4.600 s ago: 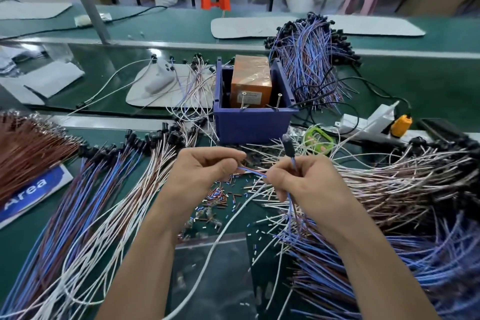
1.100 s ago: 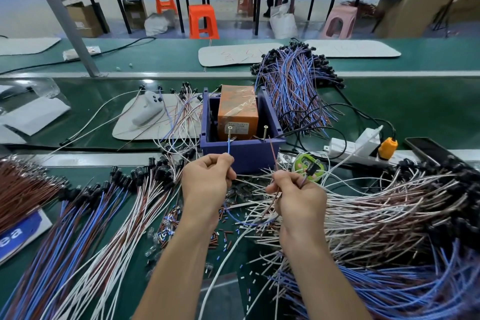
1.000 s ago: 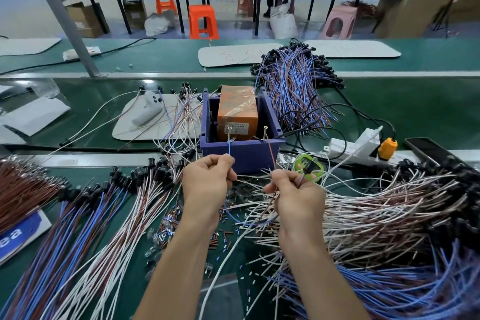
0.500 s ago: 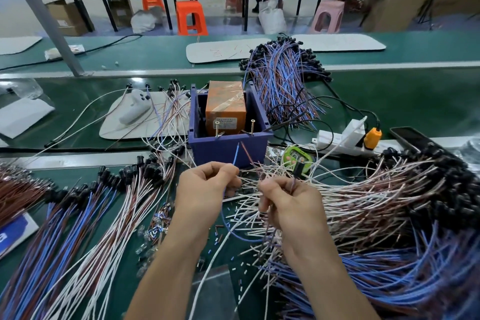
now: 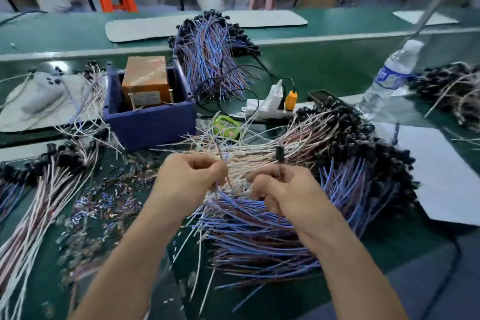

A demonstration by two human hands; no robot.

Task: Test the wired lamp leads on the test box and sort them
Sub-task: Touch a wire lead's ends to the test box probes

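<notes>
The left hand (image 5: pixel 192 176) is pinching one thin wire (image 5: pixel 220 154), and the right hand (image 5: pixel 283 189) is pinching one lamp lead (image 5: pixel 279 153). One blue test box (image 5: pixel 150 125) is sitting behind them on the bench (image 5: pixel 311 73).

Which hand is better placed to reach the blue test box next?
Probably left: the left hand pinches a wire end nearest the test box, while the right hand grips the lamp end farther right.

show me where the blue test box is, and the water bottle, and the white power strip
blue test box (image 5: pixel 150 126): head view, on its bare front wall.
water bottle (image 5: pixel 389 76): head view, on its blue label.
white power strip (image 5: pixel 261 112): head view, on its body.
</notes>
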